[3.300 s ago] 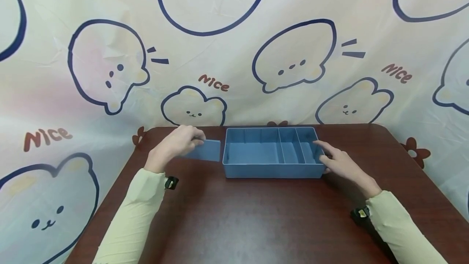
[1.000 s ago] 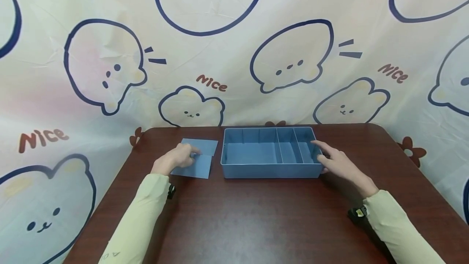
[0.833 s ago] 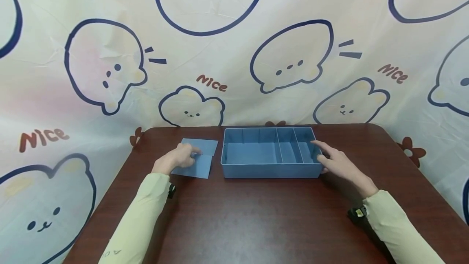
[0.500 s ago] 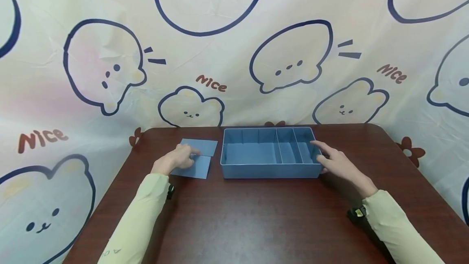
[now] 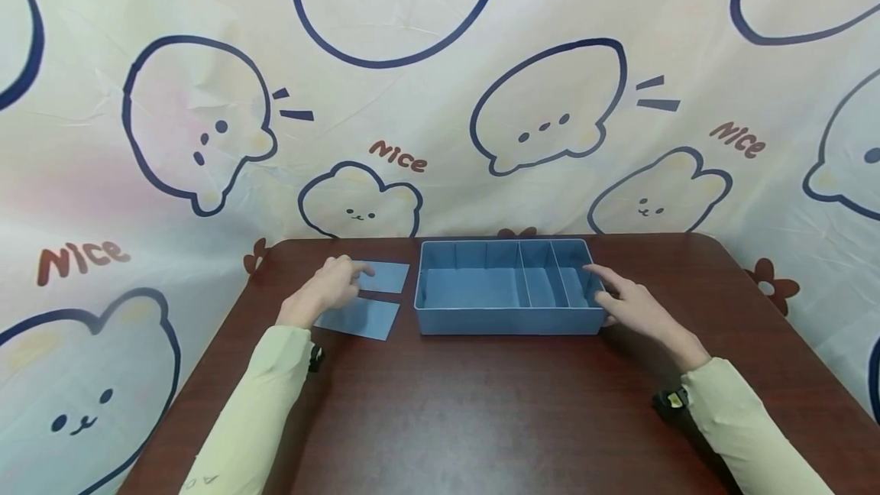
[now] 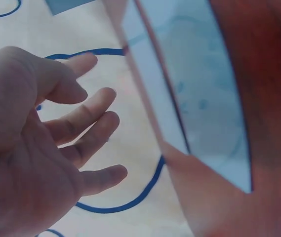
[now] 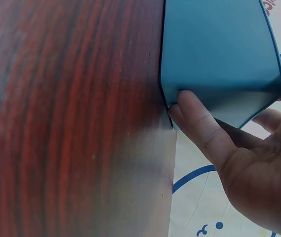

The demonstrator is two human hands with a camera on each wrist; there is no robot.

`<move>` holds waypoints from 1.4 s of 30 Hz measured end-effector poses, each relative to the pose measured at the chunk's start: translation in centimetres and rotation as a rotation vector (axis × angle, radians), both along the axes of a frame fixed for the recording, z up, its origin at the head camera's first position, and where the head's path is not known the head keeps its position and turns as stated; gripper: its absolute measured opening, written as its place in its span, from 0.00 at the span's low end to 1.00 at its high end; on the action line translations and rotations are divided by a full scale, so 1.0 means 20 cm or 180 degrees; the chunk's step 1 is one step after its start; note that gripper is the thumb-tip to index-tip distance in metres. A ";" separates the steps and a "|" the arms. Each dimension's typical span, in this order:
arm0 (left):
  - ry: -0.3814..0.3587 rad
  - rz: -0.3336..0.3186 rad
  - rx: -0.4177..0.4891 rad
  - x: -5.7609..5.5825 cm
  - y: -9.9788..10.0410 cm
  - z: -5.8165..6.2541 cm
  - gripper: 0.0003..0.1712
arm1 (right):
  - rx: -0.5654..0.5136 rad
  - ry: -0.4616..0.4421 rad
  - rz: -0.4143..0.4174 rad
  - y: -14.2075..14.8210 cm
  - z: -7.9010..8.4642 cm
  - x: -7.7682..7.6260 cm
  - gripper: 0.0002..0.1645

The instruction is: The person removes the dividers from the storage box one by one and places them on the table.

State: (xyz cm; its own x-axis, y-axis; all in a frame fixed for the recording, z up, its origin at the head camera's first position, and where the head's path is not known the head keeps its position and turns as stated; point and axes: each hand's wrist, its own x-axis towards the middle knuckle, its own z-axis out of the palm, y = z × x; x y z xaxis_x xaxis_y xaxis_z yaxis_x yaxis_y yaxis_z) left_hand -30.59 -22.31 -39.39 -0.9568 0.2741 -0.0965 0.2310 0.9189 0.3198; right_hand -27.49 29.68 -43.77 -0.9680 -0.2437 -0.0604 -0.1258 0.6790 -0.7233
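Note:
In the head view a shallow blue divided storage box (image 5: 509, 321) stands near the table's far edge, with one wide and two narrow compartments. My right hand (image 5: 635, 302) grips its right end; in the right wrist view fingers (image 7: 199, 123) lie against the outer wall and part of the hand reaches over the rim. Left of the box, two thin flat blue panels lie on the table, a far panel (image 5: 386, 278) and a near panel (image 5: 364, 318), a narrow gap between them. Above them my left hand (image 5: 333, 281) holds nothing, its fingers (image 6: 88, 148) loosely bent and spread.
The dark wooden table (image 5: 467, 411) reaches toward me in front of the box and panels. A cartoon-printed cloth (image 5: 440, 113) hangs close behind its far edge and along both sides. A black strap device (image 5: 670, 402) sits at the right wrist.
The left hand, earlier at one panel left of the box, later touched two panels lying edge to edge. Now it is lifted off, and the near panel has shifted toward me. Right hand stays put.

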 end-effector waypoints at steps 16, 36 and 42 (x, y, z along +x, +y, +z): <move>0.0452 0.0063 0.0452 0.07 0.11 0.16 0.17 | 0.0039 -0.0001 0.0008 0.01 0.00 0.01 0.36; 0.0949 0.0090 0.0825 0.20 0.27 0.25 0.17 | 0.0071 0.0015 0.0011 0.01 0.00 0.00 0.36; 0.1142 0.0129 0.0921 0.20 0.34 0.25 0.18 | 0.0076 0.0017 0.0009 0.01 0.00 -0.01 0.36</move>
State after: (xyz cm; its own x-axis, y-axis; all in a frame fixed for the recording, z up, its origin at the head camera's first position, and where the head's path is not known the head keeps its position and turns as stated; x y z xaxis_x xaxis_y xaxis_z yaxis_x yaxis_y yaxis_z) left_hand -26.57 -15.50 -34.39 -0.9263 0.2027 0.3177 0.3396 0.8141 0.4710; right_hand -27.72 29.93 -43.87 -0.9676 -0.2450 -0.0611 -0.1315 0.6958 -0.7061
